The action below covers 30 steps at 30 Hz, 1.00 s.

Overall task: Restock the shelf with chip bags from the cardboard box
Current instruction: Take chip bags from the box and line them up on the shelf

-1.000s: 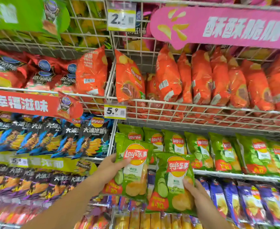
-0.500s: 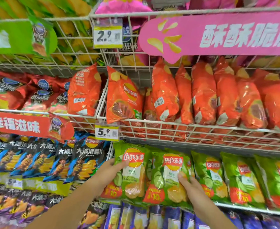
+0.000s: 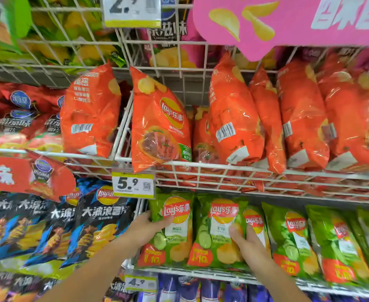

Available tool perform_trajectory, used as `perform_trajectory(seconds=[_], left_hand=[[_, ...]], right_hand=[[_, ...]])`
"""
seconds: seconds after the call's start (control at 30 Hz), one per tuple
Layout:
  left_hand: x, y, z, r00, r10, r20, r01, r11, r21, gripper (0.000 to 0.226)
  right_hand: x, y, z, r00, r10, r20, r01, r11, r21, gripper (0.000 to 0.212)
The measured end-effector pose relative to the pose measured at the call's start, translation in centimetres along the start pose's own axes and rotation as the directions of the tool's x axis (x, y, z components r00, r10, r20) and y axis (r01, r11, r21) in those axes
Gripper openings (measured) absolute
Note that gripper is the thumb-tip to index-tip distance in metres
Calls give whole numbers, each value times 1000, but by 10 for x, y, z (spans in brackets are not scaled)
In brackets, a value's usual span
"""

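Two green Lay's chip bags stand at the left end of the wire shelf. My left hand grips the left green bag by its left edge, thumb across the front. My right hand holds the second green bag at its right side, thumb pressed on the front. Both bags sit upright inside the shelf, beside a row of more green bags to the right. The cardboard box is not in view.
Orange Lay's bags fill the wire basket above, with a 5.9 price tag on its rail. Black and blue chip bags stand on the left shelf. A pink sign hangs at the top. Purple bags sit below.
Both hands have pushed the two green bags up and forward from in front of the shelf into its left end. The camera has moved closer to the shelf.
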<state>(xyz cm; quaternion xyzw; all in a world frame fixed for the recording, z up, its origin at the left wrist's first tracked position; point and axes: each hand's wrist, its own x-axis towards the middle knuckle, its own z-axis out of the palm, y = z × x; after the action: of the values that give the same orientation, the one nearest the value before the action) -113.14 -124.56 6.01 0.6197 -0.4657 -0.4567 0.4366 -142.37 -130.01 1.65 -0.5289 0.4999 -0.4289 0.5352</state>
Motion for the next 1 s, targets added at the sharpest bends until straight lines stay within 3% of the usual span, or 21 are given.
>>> perform_trajectory(seconds=[0.13, 0.27, 0.37, 0.47, 0.53, 0.6, 0.67, 0.73, 0.77, 1.0], left_hand=[[5, 4, -6, 998, -32, 48, 30, 999, 38, 40], [7, -1, -3, 999, 11, -35, -10, 999, 34, 48], [-4, 5, 3, 991, 61, -116, -57, 998, 32, 56], [-25, 12, 7, 970, 181, -161, -141, 962, 236, 67], [-38, 10, 11, 912, 366, -188, -251, 857, 451, 68], [-41, -3, 15, 834, 525, -173, -278, 669, 689, 94], [-37, -19, 19, 788, 608, -94, -239, 443, 864, 108], [-33, -27, 25, 788, 613, 58, -237, 215, 947, 110], [-28, -33, 25, 810, 575, 118, -246, 151, 957, 112], [-4, -42, 10, 849, 467, 247, -302, 47, 952, 117]], right_hand=[[5, 10, -2, 1000, 6, 7, -6, 1000, -20, 90], [-3, 5, 0, 988, -137, -71, 117, 965, -234, 70], [-12, 6, -5, 956, -218, -195, 149, 937, -316, 87], [-21, 10, -8, 934, -316, -164, 204, 853, -481, 89], [-25, 7, -6, 898, -431, -86, 281, 713, -642, 86], [-27, 6, -3, 884, -465, 33, 348, 612, -710, 89], [-26, 10, 3, 879, -458, 131, 397, 553, -733, 95], [-25, 14, 8, 881, -435, 189, 411, 503, -760, 99], [-24, 16, 10, 886, -420, 196, 404, 491, -772, 101], [-16, 20, 26, 912, -342, 224, 389, 555, -735, 110]])
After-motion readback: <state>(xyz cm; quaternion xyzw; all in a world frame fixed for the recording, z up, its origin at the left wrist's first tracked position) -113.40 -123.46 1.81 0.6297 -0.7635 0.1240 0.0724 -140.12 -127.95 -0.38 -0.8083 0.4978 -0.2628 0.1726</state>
